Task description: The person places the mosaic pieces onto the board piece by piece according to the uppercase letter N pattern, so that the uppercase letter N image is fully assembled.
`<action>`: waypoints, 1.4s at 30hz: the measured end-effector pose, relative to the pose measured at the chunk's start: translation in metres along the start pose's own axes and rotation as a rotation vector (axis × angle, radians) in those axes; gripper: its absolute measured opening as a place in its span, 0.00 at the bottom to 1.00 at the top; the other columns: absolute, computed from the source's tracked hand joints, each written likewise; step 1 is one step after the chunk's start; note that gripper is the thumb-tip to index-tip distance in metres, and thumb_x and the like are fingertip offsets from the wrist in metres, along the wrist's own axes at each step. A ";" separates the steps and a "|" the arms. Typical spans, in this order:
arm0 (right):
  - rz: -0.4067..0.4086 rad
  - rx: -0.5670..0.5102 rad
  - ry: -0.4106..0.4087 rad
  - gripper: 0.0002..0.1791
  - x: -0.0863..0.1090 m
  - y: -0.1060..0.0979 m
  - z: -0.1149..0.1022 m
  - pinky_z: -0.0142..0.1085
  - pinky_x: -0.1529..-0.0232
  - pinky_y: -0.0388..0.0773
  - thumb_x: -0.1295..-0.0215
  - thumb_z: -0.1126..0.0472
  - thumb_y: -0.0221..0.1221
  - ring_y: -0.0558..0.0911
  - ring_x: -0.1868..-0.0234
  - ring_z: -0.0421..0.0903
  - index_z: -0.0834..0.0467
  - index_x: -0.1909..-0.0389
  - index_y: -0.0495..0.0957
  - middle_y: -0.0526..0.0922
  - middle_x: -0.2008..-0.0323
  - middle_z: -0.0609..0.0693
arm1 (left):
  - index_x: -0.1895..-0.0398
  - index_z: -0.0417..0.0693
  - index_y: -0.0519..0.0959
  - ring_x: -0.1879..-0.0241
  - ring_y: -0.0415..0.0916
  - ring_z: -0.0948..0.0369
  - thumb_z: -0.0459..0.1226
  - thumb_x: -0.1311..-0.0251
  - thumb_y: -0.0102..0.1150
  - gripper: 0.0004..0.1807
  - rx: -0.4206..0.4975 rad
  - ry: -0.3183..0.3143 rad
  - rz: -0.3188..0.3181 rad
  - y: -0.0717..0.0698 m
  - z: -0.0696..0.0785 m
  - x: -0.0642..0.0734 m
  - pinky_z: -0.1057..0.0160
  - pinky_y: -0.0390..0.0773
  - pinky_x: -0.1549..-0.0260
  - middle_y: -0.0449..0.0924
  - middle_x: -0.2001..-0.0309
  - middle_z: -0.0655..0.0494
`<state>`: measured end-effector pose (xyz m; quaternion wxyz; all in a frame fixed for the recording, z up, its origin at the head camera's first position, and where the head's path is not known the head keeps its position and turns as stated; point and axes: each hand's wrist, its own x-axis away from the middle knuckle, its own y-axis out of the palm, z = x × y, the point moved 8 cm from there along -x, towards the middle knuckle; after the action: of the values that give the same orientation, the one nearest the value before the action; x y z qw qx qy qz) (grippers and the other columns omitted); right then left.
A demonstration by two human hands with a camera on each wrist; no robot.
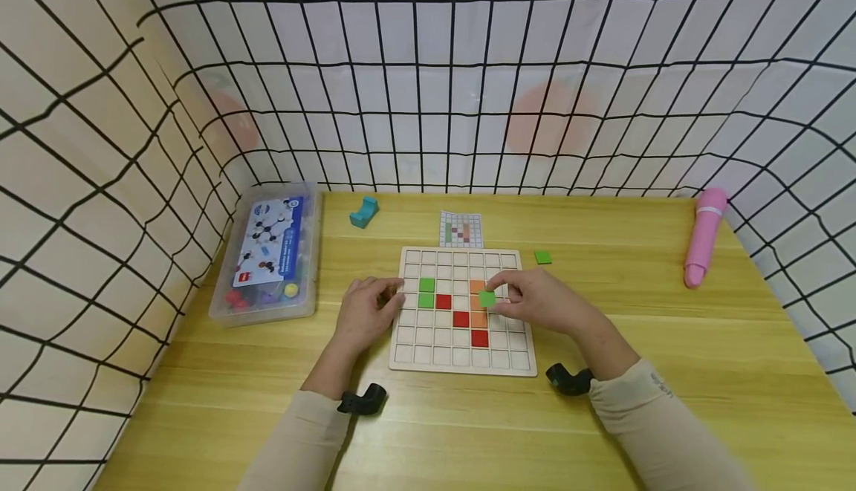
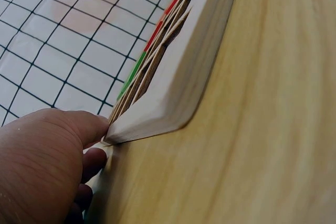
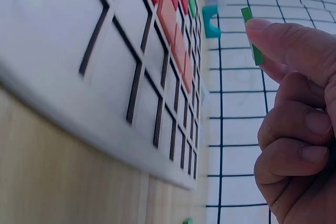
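A pale wooden grid board (image 1: 405, 335) lies on the table between the hands. The left hand (image 1: 364, 314) rests at its left side, with thumb and forefinger tips touching the edge; the thumb (image 2: 94, 128) shows there in the left wrist view. Between thumb and forefinger, the right hand (image 1: 545, 299) pinches a green square tile (image 1: 487, 298), raised above the board; its other fingers (image 3: 294, 129) are curled in. Set in the grid are two green tiles (image 1: 426, 284), three red tiles (image 1: 461, 319) in a diagonal, and a column of orange tiles (image 1: 478, 319), partly covered by the held tile.
Behind the board lies a small printed pattern card (image 1: 461, 230). A loose green tile (image 1: 542, 257) is right of it. A plastic case (image 1: 310, 253) and a teal block (image 1: 364, 212) stand left; a pink cylindrical object (image 1: 706, 238) lies far right. Grid-patterned sheeting (image 1: 435, 90) borders the table.
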<state>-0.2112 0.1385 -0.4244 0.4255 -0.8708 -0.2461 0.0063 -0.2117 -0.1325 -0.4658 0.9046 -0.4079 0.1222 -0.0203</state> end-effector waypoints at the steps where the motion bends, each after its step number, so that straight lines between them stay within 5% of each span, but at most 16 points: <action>1: -0.001 0.006 -0.009 0.15 0.000 0.001 -0.003 0.31 0.75 0.60 0.38 0.55 0.71 0.66 0.75 0.43 0.49 0.51 0.83 0.66 0.78 0.45 | 0.44 0.52 0.86 0.64 0.68 0.58 0.43 0.33 0.65 0.16 0.001 -0.001 -0.002 0.000 0.000 0.000 0.60 0.66 0.59 0.82 0.65 0.56; 21: -0.048 0.046 -0.121 0.15 -0.013 0.043 -0.030 0.31 0.70 0.67 0.36 0.53 0.69 0.67 0.78 0.37 0.50 0.50 0.84 0.68 0.81 0.41 | 0.44 0.51 0.86 0.63 0.69 0.58 0.42 0.33 0.64 0.16 -0.008 0.001 0.000 0.001 0.001 0.000 0.59 0.66 0.58 0.82 0.65 0.55; 42: 0.011 0.120 -0.071 0.15 -0.035 0.070 -0.059 0.33 0.72 0.66 0.37 0.53 0.69 0.67 0.79 0.38 0.49 0.50 0.85 0.73 0.81 0.40 | 0.44 0.52 0.86 0.64 0.69 0.58 0.43 0.33 0.64 0.16 -0.012 0.003 0.003 0.001 0.001 0.000 0.59 0.67 0.58 0.82 0.66 0.56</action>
<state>-0.1995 0.0430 -0.4458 0.4680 -0.8443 -0.2553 0.0541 -0.2118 -0.1310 -0.4654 0.9019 -0.4132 0.1242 -0.0185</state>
